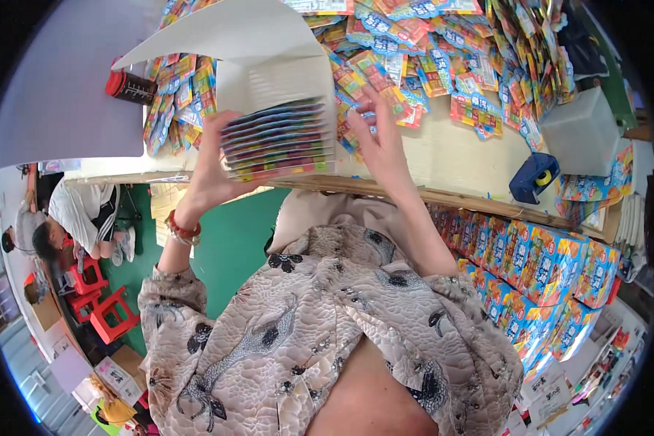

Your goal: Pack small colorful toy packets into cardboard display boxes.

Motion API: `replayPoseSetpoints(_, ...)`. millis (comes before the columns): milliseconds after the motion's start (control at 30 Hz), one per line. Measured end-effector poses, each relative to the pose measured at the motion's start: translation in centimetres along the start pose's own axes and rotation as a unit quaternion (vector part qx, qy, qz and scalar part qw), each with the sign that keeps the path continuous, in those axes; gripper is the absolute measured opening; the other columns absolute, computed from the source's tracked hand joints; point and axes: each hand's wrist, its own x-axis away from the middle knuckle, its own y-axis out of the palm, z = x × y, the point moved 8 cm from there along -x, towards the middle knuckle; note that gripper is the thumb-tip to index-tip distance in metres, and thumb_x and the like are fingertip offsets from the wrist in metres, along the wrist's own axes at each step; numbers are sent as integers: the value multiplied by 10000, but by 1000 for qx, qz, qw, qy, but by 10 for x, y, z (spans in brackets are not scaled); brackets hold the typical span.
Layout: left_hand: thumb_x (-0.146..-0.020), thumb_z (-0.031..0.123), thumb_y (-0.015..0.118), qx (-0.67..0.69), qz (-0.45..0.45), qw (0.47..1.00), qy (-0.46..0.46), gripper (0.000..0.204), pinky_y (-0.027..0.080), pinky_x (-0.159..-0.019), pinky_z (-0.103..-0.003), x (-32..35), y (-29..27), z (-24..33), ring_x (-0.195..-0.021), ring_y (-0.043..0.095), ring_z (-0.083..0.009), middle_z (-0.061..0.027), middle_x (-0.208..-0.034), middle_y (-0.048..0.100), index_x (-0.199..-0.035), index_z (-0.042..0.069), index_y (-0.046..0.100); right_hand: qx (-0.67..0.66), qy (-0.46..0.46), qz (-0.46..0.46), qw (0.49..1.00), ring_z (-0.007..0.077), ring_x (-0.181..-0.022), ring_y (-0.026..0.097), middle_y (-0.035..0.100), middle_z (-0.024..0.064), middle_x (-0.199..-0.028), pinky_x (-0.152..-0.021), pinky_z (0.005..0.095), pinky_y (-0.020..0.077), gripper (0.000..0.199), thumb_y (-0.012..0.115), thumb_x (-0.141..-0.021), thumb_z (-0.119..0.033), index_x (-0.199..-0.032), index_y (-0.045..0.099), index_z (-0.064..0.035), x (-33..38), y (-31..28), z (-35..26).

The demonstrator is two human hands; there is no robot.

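Observation:
An open white carton (269, 80) stands on its side at the table's near edge, filled with a stack of colourful flat packets (280, 139). My left hand (214, 156) presses against the stack's left side. My right hand (378, 134) is on the carton's right side, fingertips touching loose packets there. The carton's white flap (218, 33) stands open above. A large heap of loose colourful packets (443, 51) covers the table behind and to the right.
A blue tape dispenser (534, 176) and a white plastic tub (581, 131) sit at the right. Stacked colourful boxes (538, 269) stand below the wooden table edge (450, 196). A dark can (129, 86) is at left. A person (65, 214) bends near red stools (105, 312).

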Motion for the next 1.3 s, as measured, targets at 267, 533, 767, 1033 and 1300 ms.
replayPoseSetpoints(267, -595, 203, 869, 70, -45, 997, -8, 909, 423, -976, -376, -20, 34, -18, -1150, 477, -296, -165, -1216, 431, -1308, 10, 341, 91, -82, 2, 992, 187, -864, 551, 509, 117, -1104, -738, 306, 484, 574, 646, -883, -202, -1388, 390, -104, 20, 4, -6)
replayPoseSetpoints(533, -570, 217, 874, -5, -24, 1000, 14, 967, 423, -974, -410, -25, 37, -10, -1157, 468, -361, -198, -1237, 436, -1336, 8, 323, 400, -292, -123, 860, 214, -986, 519, 548, 53, -962, -840, 337, 394, 222, 623, -771, -133, -989, 593, -98, 25, 31, -40)
replayPoseSetpoints(767, -578, 302, 881, -44, -85, 995, -4, 1184, 402, -1000, -427, -20, 36, -9, -1185, 446, -389, -224, -1299, 394, -1474, 59, 145, 445, -389, -231, 773, 195, -922, 521, 527, 24, -841, -806, 316, 394, 126, 563, -722, -112, -847, 563, -109, 25, 57, -40)
replayPoseSetpoints(1033, -692, 300, 809, -45, -162, 985, -37, 1019, 407, -983, -463, -26, 44, -27, -1156, 454, -421, -270, -1260, 395, -1462, 87, 177, 462, -385, -215, 770, 179, -916, 535, 544, 16, -854, -780, 308, 387, 118, 548, -741, -129, -852, 585, -115, 28, 73, -29)
replayPoseSetpoints(1300, -603, 277, 845, -206, -109, 972, 24, 950, 356, -1033, -485, -30, 37, -20, -1256, 349, -450, -285, -1347, 339, -1366, 51, 326, 534, -404, -262, 695, 168, -838, 571, 606, 9, -777, -769, 307, 380, 80, 546, -756, -139, -776, 620, -119, 39, 93, -17)
